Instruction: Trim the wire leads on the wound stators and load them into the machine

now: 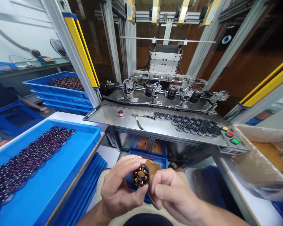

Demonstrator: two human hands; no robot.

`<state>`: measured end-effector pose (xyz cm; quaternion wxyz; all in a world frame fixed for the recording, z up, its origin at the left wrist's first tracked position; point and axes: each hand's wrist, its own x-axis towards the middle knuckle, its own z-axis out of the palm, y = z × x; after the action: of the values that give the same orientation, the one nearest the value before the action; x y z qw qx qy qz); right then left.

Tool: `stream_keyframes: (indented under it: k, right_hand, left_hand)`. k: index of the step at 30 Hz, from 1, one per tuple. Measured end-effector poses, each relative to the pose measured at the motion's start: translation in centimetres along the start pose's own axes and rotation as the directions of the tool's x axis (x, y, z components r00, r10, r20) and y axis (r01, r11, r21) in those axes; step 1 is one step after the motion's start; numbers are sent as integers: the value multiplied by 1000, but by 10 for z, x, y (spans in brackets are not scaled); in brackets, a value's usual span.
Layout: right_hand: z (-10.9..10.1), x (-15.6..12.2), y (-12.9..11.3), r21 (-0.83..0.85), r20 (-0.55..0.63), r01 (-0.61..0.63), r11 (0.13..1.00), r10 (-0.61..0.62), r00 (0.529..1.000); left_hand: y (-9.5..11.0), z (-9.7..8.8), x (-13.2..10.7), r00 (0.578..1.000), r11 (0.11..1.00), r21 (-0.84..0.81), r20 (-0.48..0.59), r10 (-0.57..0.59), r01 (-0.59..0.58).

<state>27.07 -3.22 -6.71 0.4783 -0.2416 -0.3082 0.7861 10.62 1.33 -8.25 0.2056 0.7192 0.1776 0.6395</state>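
Observation:
My left hand (122, 185) grips a copper-wound motor stator (141, 176) by its rim, thumb below and fingers above, its round face turned up toward me. Close beside it on the right, my right hand (171, 190) is closed in a pinch; whatever lies between its fingertips is too small or hidden to make out. Both hands are above my lap, over a blue bin (163, 162). On the metal ledge beyond lie cutting pliers (138, 121) with green-black handles, a single red-topped stator (120, 113) and rows of black stator cores (195, 125).
On the left, a blue tray (89, 131) holds many wound stators, with stacked trays behind. A winding machine (165, 62) with several stations stands ahead, between yellow posts (81, 50). Coloured buttons (230, 134) and a plastic-lined box (250, 157) are at right. A person sits far left.

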Motion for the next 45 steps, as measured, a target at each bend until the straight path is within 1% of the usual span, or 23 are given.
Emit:
stream_keyframes:
  k: [2,4,5,7,8,9,10,11,12,13,14,15,16,17,19,22,26,29,32,35,38,41,45]
  right_hand:
    - [1,2,18,121,27,15,993,-18,999]
    - [1,1,32,162,75,16,987,-28,997]
    - [-1,0,36,135,103,8,991,-22,994]
    - [-10,-4,34,-50,147,47,998,-39,988]
    - [-16,-7,26,-216,168,113,970,-78,983]
    - [-22,-9,15,-415,182,206,886,-141,973]
    - [-28,-12,1,-606,209,311,732,-230,950]
    - [-32,-14,-15,-762,250,394,514,-328,911]
    - [-34,-15,-32,-853,311,446,273,-422,852]
    - [-34,-15,-47,-875,403,482,54,-470,785]
    - [-32,-15,-60,-854,497,507,-120,-481,723]
    - [-27,-14,-70,-804,588,545,-237,-455,669]
    - [-22,-13,-77,-747,663,591,-304,-410,627]
    - [-16,-11,-80,-698,715,634,-332,-368,594]
    - [-5,-6,-80,-633,772,700,-330,-325,546]
    - [4,1,-73,-612,788,730,-305,-318,527]
    - [3,4,-66,-623,778,727,-288,-322,539]
    - [1,2,-61,-623,775,720,-305,-362,517]
    - [1,-1,-52,-625,772,677,-388,-435,463]
    - [5,-4,-36,-685,709,592,-424,-573,410]
    - [10,-5,-18,-772,600,505,-386,-705,377]
    - [12,-3,-6,-811,543,443,-383,-774,326]
    - [11,1,-3,-781,590,422,-460,-766,255]
  left_hand:
    - [-2,1,0,999,998,42,6,53,-54]
    - [-1,2,3,999,999,32,3,37,-37]
    - [0,2,5,1000,1000,13,-2,8,-8]
    - [3,2,8,996,994,-67,-19,-83,82]
    - [5,1,9,987,980,-124,-21,-158,155]
    - [7,0,10,968,951,-189,-11,-250,243]
    - [9,-1,11,939,906,-257,16,-345,337]
    - [11,-1,11,900,846,-320,54,-433,426]
    - [13,-2,11,858,780,-373,99,-505,502]
    - [14,-1,11,817,717,-413,143,-559,562]
    - [15,-1,10,785,664,-442,178,-594,603]
    - [15,1,10,756,620,-459,208,-621,636]
    - [16,2,9,728,583,-465,234,-644,666]
    - [16,4,7,702,554,-463,251,-666,692]
    - [16,7,4,654,511,-447,265,-708,734]
    - [17,7,-2,603,488,-388,272,-750,782]
    - [21,5,-5,574,492,-321,256,-777,809]
    - [21,4,-3,578,479,-363,246,-778,799]
    - [20,6,1,596,422,-486,286,-750,765]
    - [20,9,4,641,412,-578,269,-719,704]
    - [22,13,6,716,540,-573,123,-687,617]
    - [24,16,6,786,685,-510,-26,-617,521]
    - [23,16,4,814,740,-465,-68,-577,486]
